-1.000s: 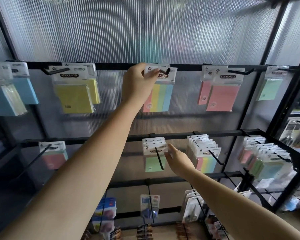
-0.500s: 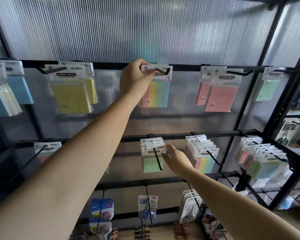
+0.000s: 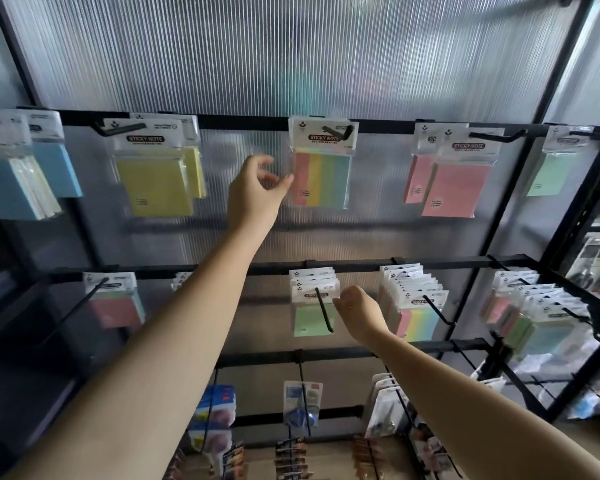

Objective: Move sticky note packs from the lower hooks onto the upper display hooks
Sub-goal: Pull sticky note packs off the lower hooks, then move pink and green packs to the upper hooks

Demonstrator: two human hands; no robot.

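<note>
Now left hand off striped pack

The back panel is ribbed translucent plastic with a soft sheen. The rack bars and upper hook look like matt black metal. The striped sticky note pack sits in a clear glossy plastic sleeve under a white paper header card; its pastel paper looks matt.
</note>
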